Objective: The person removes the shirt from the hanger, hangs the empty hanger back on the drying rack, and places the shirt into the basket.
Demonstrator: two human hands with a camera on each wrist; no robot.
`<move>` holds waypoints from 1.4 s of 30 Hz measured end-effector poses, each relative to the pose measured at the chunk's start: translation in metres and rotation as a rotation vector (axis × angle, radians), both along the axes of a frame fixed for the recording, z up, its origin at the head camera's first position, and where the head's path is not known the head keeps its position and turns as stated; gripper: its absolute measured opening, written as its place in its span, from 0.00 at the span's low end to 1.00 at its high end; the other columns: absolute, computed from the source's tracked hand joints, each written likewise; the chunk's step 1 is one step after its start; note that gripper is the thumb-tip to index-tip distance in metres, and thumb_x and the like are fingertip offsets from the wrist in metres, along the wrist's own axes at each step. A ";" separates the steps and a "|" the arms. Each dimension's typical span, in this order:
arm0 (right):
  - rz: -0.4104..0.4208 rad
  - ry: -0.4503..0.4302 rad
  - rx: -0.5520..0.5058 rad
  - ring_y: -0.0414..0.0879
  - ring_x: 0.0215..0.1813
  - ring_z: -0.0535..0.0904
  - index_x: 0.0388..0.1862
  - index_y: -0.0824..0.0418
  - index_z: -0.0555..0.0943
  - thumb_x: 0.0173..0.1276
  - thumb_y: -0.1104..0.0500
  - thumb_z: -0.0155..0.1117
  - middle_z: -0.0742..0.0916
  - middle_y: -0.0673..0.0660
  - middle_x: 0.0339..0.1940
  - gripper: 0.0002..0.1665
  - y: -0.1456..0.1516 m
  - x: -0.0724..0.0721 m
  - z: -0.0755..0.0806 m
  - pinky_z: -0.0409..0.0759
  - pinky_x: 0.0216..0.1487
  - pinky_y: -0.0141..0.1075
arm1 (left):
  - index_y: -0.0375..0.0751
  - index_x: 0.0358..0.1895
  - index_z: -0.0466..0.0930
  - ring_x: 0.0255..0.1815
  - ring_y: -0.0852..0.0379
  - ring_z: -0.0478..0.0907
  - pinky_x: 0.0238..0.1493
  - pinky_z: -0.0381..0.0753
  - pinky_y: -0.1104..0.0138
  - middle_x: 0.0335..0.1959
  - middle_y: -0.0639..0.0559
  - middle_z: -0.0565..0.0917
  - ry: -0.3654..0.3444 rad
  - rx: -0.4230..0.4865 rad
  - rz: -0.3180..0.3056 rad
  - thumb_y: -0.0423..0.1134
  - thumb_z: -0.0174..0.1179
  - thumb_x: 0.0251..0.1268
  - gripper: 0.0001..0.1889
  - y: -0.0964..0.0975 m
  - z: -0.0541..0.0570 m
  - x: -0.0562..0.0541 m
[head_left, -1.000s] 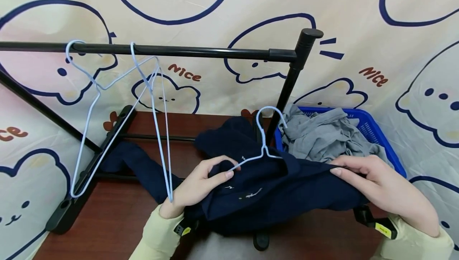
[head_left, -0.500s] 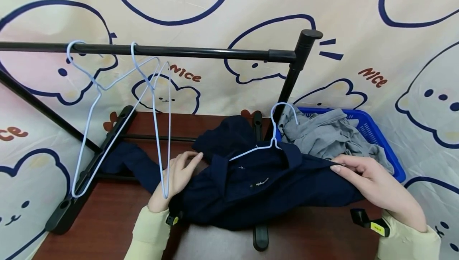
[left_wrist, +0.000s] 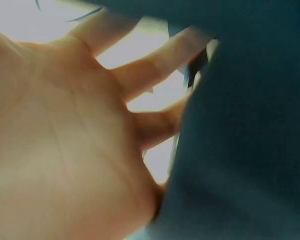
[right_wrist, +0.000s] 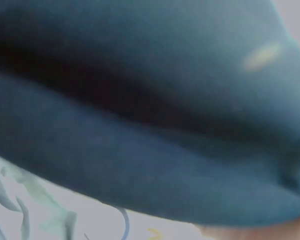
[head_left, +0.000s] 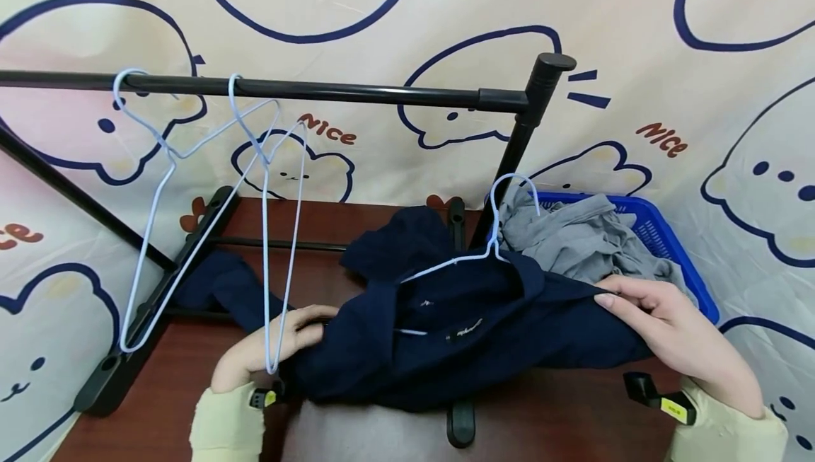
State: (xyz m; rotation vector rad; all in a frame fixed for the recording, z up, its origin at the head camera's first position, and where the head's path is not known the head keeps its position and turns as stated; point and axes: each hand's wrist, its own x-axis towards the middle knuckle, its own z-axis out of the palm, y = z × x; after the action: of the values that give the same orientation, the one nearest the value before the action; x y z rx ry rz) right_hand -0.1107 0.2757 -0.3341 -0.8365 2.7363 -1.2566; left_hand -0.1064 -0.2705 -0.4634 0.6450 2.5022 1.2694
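Note:
A navy collared shirt (head_left: 446,356) is spread between the two hands, with small pale lettering inside its neck. A light blue clothes hanger (head_left: 494,235) sits in the neck opening, hook up; part of its frame is hidden by cloth. The right hand (head_left: 675,335) pinches the shirt's right shoulder between thumb and fingers. At the shirt's left side is the left hand (head_left: 274,342), fingertips reaching the fabric. Its fingers (left_wrist: 155,65) look spread and fairly straight in the left wrist view, their tips hidden behind the cloth. Dark fabric (right_wrist: 140,165) fills most of the right wrist view.
Two light blue hangers hang on the black rack's rail (head_left: 356,90); the nearer hanger (head_left: 265,235) overlaps the left hand. A blue basket (head_left: 684,264) of grey clothing (head_left: 567,235) stands at right behind the rack post (head_left: 525,122). A brown tabletop (head_left: 146,419) lies below.
The left hand has let go of the hanger's arm and moved left and down to the shirt's left side. The hanger has shifted right within the neck. The right hand keeps its pinch.

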 end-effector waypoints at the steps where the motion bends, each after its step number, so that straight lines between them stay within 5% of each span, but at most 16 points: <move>1: -0.009 0.013 0.002 0.42 0.39 0.80 0.48 0.52 0.86 0.78 0.70 0.56 0.88 0.50 0.40 0.17 0.001 0.000 0.001 0.76 0.38 0.30 | 0.45 0.63 0.81 0.64 0.43 0.74 0.63 0.67 0.53 0.62 0.47 0.80 -0.013 -0.043 0.036 0.52 0.68 0.66 0.25 -0.002 0.008 0.005; 4: -0.035 0.046 0.005 0.41 0.39 0.79 0.48 0.53 0.86 0.77 0.71 0.56 0.87 0.50 0.39 0.17 0.003 0.001 0.002 0.74 0.37 0.29 | 0.55 0.51 0.86 0.61 0.44 0.75 0.55 0.60 0.44 0.58 0.51 0.83 0.031 -0.173 0.167 0.51 0.80 0.46 0.25 -0.007 0.008 0.008; 7: -0.053 0.053 0.001 0.41 0.39 0.78 0.48 0.54 0.86 0.77 0.71 0.57 0.87 0.50 0.38 0.16 0.003 0.001 0.003 0.74 0.38 0.28 | 0.57 0.40 0.85 0.50 0.46 0.80 0.44 0.63 0.47 0.47 0.53 0.87 0.110 -0.252 0.330 0.46 0.78 0.51 0.13 -0.004 0.007 0.007; 11: -0.075 0.053 -0.007 0.41 0.40 0.79 0.49 0.54 0.86 0.77 0.71 0.56 0.88 0.51 0.39 0.15 0.002 0.001 0.003 0.75 0.40 0.27 | 0.49 0.43 0.82 0.45 0.51 0.80 0.45 0.74 0.54 0.43 0.52 0.86 0.210 -0.086 0.434 0.35 0.65 0.68 0.05 0.012 0.017 0.000; 14: -0.074 0.060 -0.029 0.41 0.40 0.79 0.48 0.55 0.86 0.77 0.71 0.56 0.88 0.51 0.39 0.16 0.001 0.000 0.001 0.75 0.40 0.27 | 0.39 0.49 0.79 0.46 0.53 0.78 0.51 0.74 0.63 0.45 0.48 0.84 0.228 0.167 0.453 0.31 0.58 0.74 0.06 0.031 0.026 -0.008; 17: -0.058 0.070 -0.045 0.42 0.38 0.79 0.47 0.55 0.86 0.76 0.72 0.56 0.88 0.51 0.38 0.16 -0.002 -0.001 0.001 0.75 0.37 0.29 | 0.35 0.55 0.75 0.47 0.55 0.78 0.51 0.75 0.68 0.48 0.48 0.82 0.155 0.484 0.386 0.30 0.51 0.79 0.09 0.049 0.026 -0.014; 20: -0.043 0.076 -0.050 0.42 0.36 0.79 0.46 0.54 0.86 0.76 0.73 0.57 0.88 0.51 0.36 0.17 -0.003 -0.002 0.000 0.74 0.36 0.30 | 0.37 0.57 0.73 0.51 0.53 0.77 0.52 0.76 0.66 0.52 0.47 0.81 0.044 0.795 0.188 0.31 0.43 0.82 0.11 0.063 0.023 -0.019; 24: -0.022 0.075 -0.061 0.42 0.36 0.79 0.45 0.55 0.86 0.75 0.74 0.56 0.87 0.51 0.36 0.17 -0.003 -0.002 0.000 0.75 0.36 0.30 | 0.43 0.58 0.75 0.54 0.53 0.76 0.56 0.75 0.65 0.54 0.50 0.80 -0.060 0.982 -0.051 0.37 0.39 0.86 0.14 0.073 0.017 -0.023; 27: 0.014 0.048 -0.077 0.42 0.38 0.80 0.46 0.56 0.86 0.76 0.74 0.55 0.88 0.52 0.37 0.18 -0.002 -0.004 -0.003 0.77 0.38 0.30 | 0.42 0.60 0.75 0.51 0.55 0.76 0.52 0.77 0.65 0.52 0.50 0.79 -0.130 0.924 -0.041 0.41 0.39 0.86 0.15 0.072 0.010 -0.025; 31: 0.070 0.011 -0.090 0.44 0.39 0.81 0.48 0.56 0.86 0.77 0.74 0.53 0.88 0.52 0.39 0.18 -0.004 -0.008 -0.009 0.78 0.41 0.30 | 0.36 0.65 0.75 0.51 0.51 0.80 0.50 0.80 0.63 0.54 0.43 0.82 -0.203 0.754 0.164 0.42 0.42 0.86 0.19 0.063 0.005 -0.027; 35: 0.096 -0.015 -0.099 0.44 0.40 0.82 0.49 0.55 0.86 0.77 0.73 0.53 0.88 0.51 0.39 0.18 -0.007 -0.011 -0.017 0.78 0.41 0.31 | 0.28 0.66 0.73 0.54 0.47 0.83 0.53 0.81 0.61 0.56 0.33 0.82 -0.087 0.705 0.372 0.43 0.40 0.86 0.23 0.055 0.014 -0.028; 38: 0.099 -0.040 -0.098 0.44 0.40 0.82 0.50 0.54 0.86 0.78 0.72 0.54 0.89 0.51 0.41 0.18 -0.011 -0.013 -0.023 0.79 0.41 0.31 | 0.26 0.62 0.76 0.52 0.46 0.83 0.52 0.81 0.63 0.52 0.31 0.83 0.084 0.632 0.376 0.41 0.39 0.87 0.23 0.054 0.029 -0.022; 42: 0.091 -0.048 -0.092 0.44 0.42 0.83 0.51 0.52 0.87 0.79 0.69 0.55 0.89 0.49 0.43 0.17 -0.017 -0.014 -0.031 0.79 0.43 0.31 | 0.37 0.58 0.83 0.46 0.51 0.83 0.45 0.80 0.65 0.45 0.42 0.86 0.217 0.428 0.264 0.36 0.53 0.81 0.13 0.056 0.044 -0.009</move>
State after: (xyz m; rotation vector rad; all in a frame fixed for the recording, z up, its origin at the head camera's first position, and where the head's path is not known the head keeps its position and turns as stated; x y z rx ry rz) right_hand -0.1251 0.2585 -0.3648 -0.9149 2.5890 -1.3755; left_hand -0.1156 -0.2143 -0.4194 0.5792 2.5665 1.9617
